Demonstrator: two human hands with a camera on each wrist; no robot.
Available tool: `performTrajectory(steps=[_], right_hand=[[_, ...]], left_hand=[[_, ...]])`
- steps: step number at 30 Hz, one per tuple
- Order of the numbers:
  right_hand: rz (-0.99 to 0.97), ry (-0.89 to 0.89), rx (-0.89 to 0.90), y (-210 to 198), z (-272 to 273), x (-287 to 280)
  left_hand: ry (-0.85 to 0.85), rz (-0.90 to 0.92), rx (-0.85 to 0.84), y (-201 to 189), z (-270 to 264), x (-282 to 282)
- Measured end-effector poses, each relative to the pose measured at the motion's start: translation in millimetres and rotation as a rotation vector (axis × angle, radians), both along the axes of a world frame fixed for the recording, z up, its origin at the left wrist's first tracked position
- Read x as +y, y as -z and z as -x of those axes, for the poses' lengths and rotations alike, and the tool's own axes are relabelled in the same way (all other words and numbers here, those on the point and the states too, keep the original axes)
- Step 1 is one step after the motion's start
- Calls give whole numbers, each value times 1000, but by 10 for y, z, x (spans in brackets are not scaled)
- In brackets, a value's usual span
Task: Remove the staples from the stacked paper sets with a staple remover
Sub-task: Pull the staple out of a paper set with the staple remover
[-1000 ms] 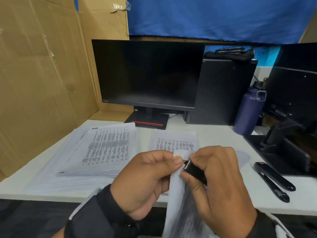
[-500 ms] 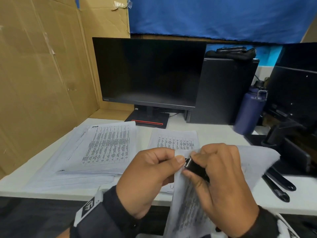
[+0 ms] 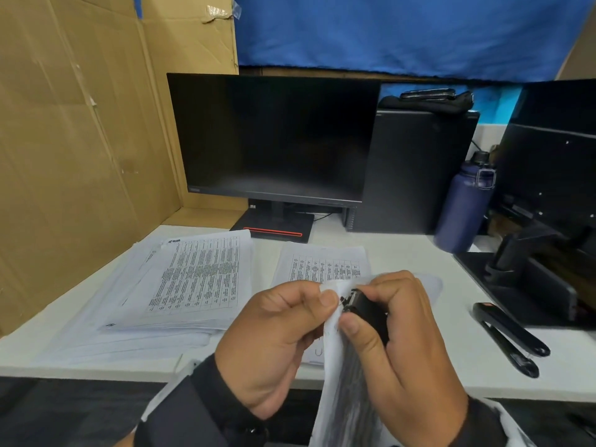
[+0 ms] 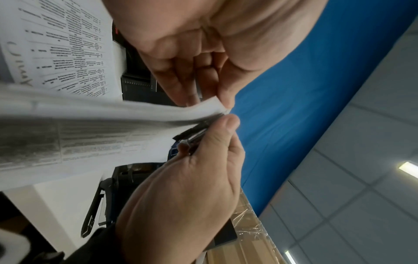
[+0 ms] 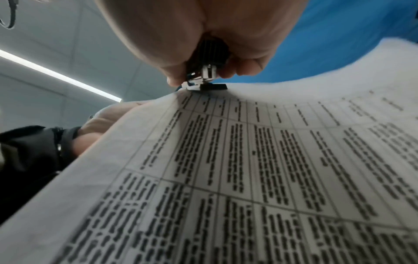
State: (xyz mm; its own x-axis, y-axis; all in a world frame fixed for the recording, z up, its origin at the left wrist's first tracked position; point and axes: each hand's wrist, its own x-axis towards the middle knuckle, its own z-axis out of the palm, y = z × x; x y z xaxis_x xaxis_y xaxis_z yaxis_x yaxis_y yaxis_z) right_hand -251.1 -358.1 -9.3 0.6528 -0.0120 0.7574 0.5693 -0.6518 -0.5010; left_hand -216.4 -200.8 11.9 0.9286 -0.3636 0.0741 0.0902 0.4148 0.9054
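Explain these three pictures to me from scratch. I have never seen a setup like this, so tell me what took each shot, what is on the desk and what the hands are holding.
No machine here: a person wears three cameras. The head view looks down over a white desk. The other two views come from cameras strapped to each wrist, looking along the hand, so everything appears huge and tilted.

The left hand pinches the corner of a stapled paper set, lifted off the desk. The right hand grips a black staple remover, with its metal tip at that corner.

On the desk lie a paper stack at left, another printed sheet in the middle, and a black stapler at right. Behind stand a dark monitor, a computer tower and a purple bottle.
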Motion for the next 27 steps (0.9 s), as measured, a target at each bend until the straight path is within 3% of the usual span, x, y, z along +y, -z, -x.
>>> performTrajectory(steps=[5,10,15,20,27], right_hand=[[-115,-10,78,71,22,102],[193,147,-84,66,2,63],[304,78,-93,0,-30,-74],[282,-2,-56,-20,-22,-79],[235,19,94,72,-26,17]], left_hand=[[41,70,70,3,-10,7],[20,22,102,-13,-14,9],[8,-139,-15,-85,-30,63],[33,-271,-95,-123,-65,111],[-21,-236,-27,-70,-66,87]])
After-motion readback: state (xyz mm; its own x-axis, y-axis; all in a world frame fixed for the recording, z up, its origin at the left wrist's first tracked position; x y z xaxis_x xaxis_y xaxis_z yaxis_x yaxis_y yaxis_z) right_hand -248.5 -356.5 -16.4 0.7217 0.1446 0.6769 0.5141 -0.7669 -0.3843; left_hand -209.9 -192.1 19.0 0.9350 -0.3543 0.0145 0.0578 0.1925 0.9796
